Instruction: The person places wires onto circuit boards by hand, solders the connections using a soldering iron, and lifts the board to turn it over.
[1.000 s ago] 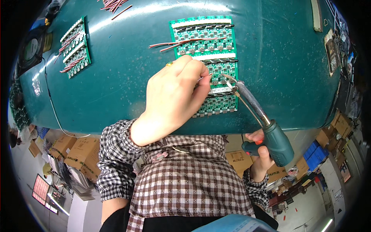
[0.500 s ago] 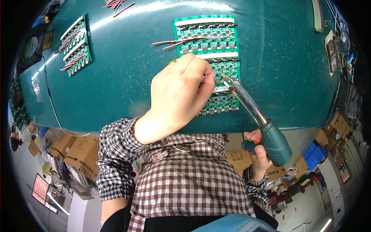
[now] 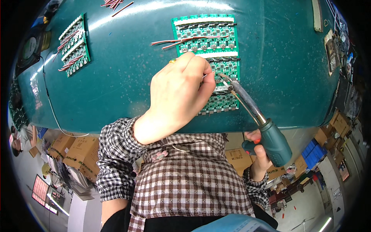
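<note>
A panel of green circuit boards [image 3: 226, 31] lies on the table in front of me, carrying white connector rows and small components. My left hand [image 3: 174, 92] rests over its lower left part, thumb and forefinger pinched on a thin wire [image 3: 206, 75]; most of that wire is hidden by the fingers. From the right, my right hand [image 3: 262, 159] grips a dark green soldering gun [image 3: 276, 143] by its handle. Its tip and the thin feed tube meet at the board, just right of my left fingertips. Red-and-white wires [image 3: 189, 39] lie across the upper board.
Another circuit board panel [image 3: 75, 45] with wires on it lies at the left. More loose wires [image 3: 112, 4] are at the far edge. A black fan-like device [image 3: 30, 49] and a cable [image 3: 50, 96] sit along the left side. Cardboard boxes [image 3: 83, 152] stand beyond the near edge.
Both hands, the soldering gun and the board hold nearly the same place; the view has shifted very slightly. At the far left, a person in the background has come further into view.
</note>
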Demonstrator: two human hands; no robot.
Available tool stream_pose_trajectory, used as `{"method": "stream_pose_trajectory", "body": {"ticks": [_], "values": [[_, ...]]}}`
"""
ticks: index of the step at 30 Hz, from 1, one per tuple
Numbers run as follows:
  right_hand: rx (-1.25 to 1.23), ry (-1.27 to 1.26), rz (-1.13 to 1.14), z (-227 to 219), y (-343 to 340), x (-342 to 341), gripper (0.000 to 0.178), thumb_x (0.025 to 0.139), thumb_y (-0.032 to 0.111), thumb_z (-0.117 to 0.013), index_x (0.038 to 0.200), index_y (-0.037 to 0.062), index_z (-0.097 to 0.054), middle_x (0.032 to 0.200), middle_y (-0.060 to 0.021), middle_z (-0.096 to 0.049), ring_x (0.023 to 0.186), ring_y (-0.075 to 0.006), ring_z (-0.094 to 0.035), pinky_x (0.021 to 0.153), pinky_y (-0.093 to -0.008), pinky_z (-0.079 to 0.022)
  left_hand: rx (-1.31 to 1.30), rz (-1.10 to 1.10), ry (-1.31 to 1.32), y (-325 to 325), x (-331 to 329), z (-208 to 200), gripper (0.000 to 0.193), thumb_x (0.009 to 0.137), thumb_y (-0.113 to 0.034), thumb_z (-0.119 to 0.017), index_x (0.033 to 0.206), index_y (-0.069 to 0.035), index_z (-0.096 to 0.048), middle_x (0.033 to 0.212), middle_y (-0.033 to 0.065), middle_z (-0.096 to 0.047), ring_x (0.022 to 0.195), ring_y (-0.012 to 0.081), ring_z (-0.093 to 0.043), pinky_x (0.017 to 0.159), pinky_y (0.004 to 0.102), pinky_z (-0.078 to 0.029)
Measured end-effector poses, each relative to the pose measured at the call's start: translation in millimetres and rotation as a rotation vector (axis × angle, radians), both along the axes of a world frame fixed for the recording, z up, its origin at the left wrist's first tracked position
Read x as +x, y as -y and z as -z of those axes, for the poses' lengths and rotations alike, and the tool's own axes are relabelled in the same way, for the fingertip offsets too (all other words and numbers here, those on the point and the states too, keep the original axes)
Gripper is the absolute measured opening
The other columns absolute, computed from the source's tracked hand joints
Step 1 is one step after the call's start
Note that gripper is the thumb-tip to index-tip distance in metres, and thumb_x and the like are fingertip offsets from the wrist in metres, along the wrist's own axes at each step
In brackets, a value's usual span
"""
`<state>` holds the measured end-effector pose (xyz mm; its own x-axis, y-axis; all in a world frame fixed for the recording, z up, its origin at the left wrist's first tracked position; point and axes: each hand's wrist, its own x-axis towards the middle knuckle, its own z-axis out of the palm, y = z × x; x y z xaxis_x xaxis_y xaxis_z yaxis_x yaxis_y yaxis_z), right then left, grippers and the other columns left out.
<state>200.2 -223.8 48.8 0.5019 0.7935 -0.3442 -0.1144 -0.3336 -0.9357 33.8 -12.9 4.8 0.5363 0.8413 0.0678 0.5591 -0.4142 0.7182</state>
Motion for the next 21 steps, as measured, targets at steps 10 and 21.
{"method": "stream_pose_trajectory", "body": {"ticks": [10, 21], "values": [[-0.007, 0.133, -0.027, 0.2, -1.4, 0.2, 0.048, 0.079, 0.029, -0.086, 0.105, -0.0077, -0.068, 0.089, -0.0142, -0.073, 0.085, -0.0234, -0.071, 0.081, -0.0370, -0.058, 0.019, -0.008, 0.014, 1.1, 0.2, 1.7, 0.014, 0.077, -0.007, -0.077, 0.081, -0.009, -0.063, 0.073, 0.0005, -0.059, 0.055, 0.0140, -0.053, 0.051, 0.0288, -0.044], [-0.012, 0.125, -0.037, 0.5, -2.3, -0.5, 0.048, 0.079, 0.028, -0.086, 0.104, -0.0080, -0.068, 0.089, -0.0142, -0.073, 0.084, -0.0230, -0.071, 0.081, -0.0364, -0.058, 0.028, -0.026, 0.036, 1.7, 1.3, 3.3, 0.015, 0.076, -0.008, -0.078, 0.079, -0.010, -0.063, 0.072, 0.0003, -0.059, 0.055, 0.0138, -0.053, 0.050, 0.0284, -0.044]]}}
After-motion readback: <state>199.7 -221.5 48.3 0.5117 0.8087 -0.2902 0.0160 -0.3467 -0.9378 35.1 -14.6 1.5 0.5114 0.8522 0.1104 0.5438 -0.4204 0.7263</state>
